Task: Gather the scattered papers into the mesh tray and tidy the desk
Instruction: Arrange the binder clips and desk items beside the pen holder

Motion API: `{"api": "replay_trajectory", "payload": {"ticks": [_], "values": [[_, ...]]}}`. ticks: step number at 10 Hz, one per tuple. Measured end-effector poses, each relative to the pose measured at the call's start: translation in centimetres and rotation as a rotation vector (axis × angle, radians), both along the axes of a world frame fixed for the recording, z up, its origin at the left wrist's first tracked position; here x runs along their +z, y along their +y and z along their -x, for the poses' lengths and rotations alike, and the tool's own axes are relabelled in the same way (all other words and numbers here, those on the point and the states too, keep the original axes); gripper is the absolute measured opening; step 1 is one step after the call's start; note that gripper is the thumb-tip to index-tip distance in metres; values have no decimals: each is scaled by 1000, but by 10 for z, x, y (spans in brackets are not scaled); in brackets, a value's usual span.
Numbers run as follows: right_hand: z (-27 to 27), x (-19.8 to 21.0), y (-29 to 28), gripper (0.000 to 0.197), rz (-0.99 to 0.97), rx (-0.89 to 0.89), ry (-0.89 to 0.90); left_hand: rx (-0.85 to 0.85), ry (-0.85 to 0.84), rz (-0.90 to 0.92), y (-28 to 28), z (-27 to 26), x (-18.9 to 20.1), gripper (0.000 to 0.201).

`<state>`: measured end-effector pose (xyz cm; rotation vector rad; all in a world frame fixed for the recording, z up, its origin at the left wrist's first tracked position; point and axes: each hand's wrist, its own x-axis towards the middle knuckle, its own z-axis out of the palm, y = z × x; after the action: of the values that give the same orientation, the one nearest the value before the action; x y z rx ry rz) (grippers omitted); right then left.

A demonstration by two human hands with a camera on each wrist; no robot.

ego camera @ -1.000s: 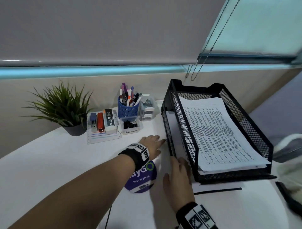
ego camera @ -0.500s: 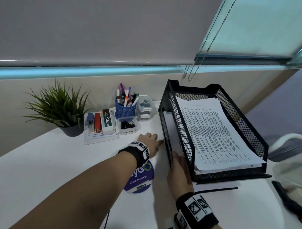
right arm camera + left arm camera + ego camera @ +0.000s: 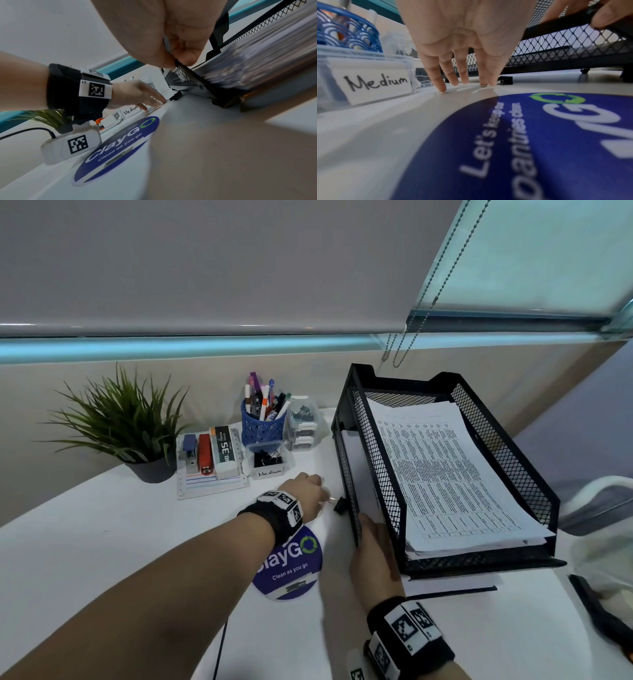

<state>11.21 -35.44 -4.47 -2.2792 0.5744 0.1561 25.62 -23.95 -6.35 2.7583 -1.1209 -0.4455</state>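
While the right hand (image 3: 373, 559) grips the mesh tray (image 3: 479, 565) (tilted), papers (image 3: 445, 474) lie inside.

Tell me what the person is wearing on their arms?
Both forearms are bare, no sleeves. Each wrist has a black band carrying white blocks printed with black square code patterns. Under the left wrist hangs a small white camera box with another code and a thin black cable.

The mesh tray (image 3: 507, 446) is black matt metal; the papers (image 3: 445, 474) are printed; the desk (image 3: 85, 542) is smooth white.
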Motion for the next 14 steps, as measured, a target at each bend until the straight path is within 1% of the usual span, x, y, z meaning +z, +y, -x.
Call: {"api": "replay_trajectory", "payload": {"ticks": [1, 2, 3, 4, 5, 6, 7, 8, 9, 10, 11, 12, 13, 14], "values": [[2, 6, 2, 54, -34, 24, 0, -18, 3, 1, 6, -2, 5, 27], [2, 17, 3, 52, -69, 20, -12, 4, -10, -43, 5, 2, 6, 25], [2, 18, 5, 52, -106, -4, -3, 43, -24, -174, 4, 13, 6, 33], [2, 17, 5, 52, -128, -45, -15, 100, -27, -235, 10, 21, 7, 45], [2, 16, 3, 49, -108, -43, -43, 139, 49, -188, 19, 20, 5, 53], [0, 13, 3, 51, -82, -21, -20, 112, 73, -93, 27, 20, 5, 46], [-2, 6, 1, 52, -10, -6, -16, 80, 43, -62, 28, 24, 5, 29], [-4, -1, 1, 52, 20, -14, 11, 138, 61, -180, 24, 26, 8, 41], [-2, -5, 2, 50, 240, -8, 66, 150, 116, -188, 28, 25, 13, 50], [-1, -13, -2, 52, 46, 21, 40, 224, 152, 41, 43, 21, 15, 30], [-6, -27, -20, 45, 476, 161, 63, 393, 74, 340, 61, 14, 25, 16], [0, -15, 2, 53, 1489, 544, 415, 545, 51, 518, 71, 3, 40, 13], [10, 12, 11, 44, 1267, 431, 452, 725, 6, 584, 79, -14, 49, 14], [3, -3, -8, 46, 1549, 815, 789, 818, -28, 548, 81, -25, 50, 19]]}}
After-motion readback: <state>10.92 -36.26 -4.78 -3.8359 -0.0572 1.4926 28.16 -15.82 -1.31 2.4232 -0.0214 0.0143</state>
